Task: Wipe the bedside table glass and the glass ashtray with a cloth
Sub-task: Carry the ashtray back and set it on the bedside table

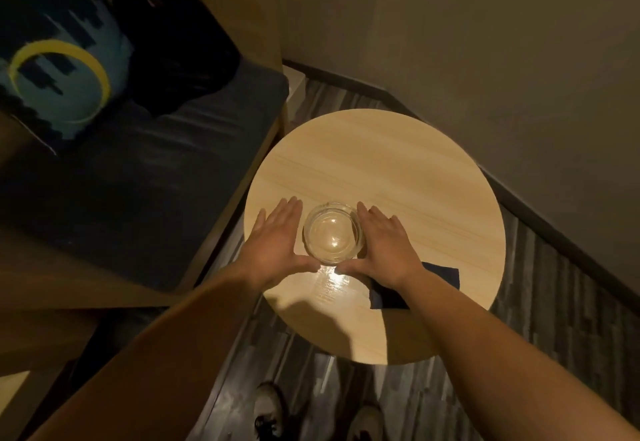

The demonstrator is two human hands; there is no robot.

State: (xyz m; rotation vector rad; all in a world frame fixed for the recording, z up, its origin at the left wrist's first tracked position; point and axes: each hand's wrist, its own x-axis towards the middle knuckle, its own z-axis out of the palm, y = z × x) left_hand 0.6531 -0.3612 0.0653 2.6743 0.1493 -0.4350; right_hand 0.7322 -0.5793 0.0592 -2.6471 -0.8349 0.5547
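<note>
A round clear glass ashtray (333, 234) stands on the round, pale wood-look bedside table (398, 170), near its front. My left hand (277, 243) lies flat on the tabletop just left of the ashtray, fingers spread, thumb reaching under its near rim. My right hand (384, 246) mirrors it on the right side, thumb pointing toward the left thumb. Both palms frame the ashtray; neither grips it. A dark blue cloth (440, 279) lies flat on the table at the front right, partly hidden under my right wrist.
A dark cushioned bench (145, 181) with a wooden frame runs along the left, carrying a patterned blue pillow (59, 70) and a black item (180, 49). A wall (485, 42) stands behind and right. My shoes (270, 413) show on the striped grey floor below.
</note>
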